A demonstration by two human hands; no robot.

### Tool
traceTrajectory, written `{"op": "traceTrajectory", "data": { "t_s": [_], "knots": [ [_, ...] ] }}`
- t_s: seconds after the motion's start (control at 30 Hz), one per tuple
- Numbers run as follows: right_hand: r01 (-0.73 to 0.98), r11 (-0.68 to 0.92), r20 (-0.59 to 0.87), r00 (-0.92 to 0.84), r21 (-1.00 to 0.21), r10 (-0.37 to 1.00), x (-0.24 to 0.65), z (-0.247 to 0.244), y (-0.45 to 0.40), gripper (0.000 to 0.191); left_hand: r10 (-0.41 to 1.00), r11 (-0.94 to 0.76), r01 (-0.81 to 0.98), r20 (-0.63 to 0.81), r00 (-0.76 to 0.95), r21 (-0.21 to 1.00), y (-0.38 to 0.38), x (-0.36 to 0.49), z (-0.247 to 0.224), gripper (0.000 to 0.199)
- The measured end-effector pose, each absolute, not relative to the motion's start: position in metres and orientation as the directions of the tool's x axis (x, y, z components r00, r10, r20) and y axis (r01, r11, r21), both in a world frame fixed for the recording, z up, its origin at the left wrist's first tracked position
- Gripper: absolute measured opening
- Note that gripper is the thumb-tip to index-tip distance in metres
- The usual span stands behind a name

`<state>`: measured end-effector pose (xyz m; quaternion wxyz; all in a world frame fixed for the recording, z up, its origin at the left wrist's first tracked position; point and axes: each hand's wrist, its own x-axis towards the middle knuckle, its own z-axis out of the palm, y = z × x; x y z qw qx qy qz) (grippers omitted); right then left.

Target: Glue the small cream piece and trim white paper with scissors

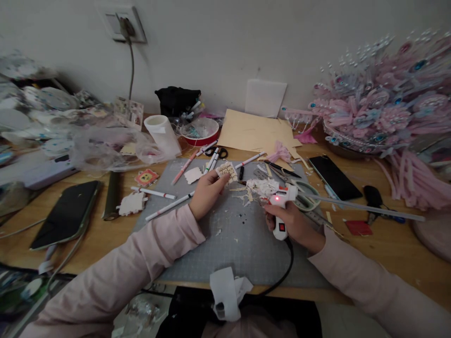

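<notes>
Between its thumb and fingers, my left hand pinches a small cream card piece with looped dark lines on it. My right hand is wrapped round the handle of a white glue gun, whose red light is lit. The gun's nozzle, largely covered in whitish material, points left at the card piece, close to it. A long clear glue stick extends from the gun's back to the right. Beneath both hands lies a grey cutting mat with scraps on it.
Markers, black scissors, and a green tape roll surround the hands. Yellow card lies behind. Phones flank the mat. Pink beaded decorations stand at right; a white roll stands at back left. A black cord hangs from the gun.
</notes>
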<state>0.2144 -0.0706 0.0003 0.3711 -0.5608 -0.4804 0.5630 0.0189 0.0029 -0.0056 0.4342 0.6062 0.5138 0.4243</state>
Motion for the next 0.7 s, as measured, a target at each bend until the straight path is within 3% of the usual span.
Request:
{"op": "traceTrajectory", "data": {
  "t_s": [0.7],
  "knots": [
    [0.037,-0.265,-0.268,-0.114,-0.963,0.957,0.2168,-0.0055,-0.0708,0.023,0.99,-0.059,0.283,0.019,0.141,0.957,0.0019,0.0193,-0.0051,0.028]
  ]
}}
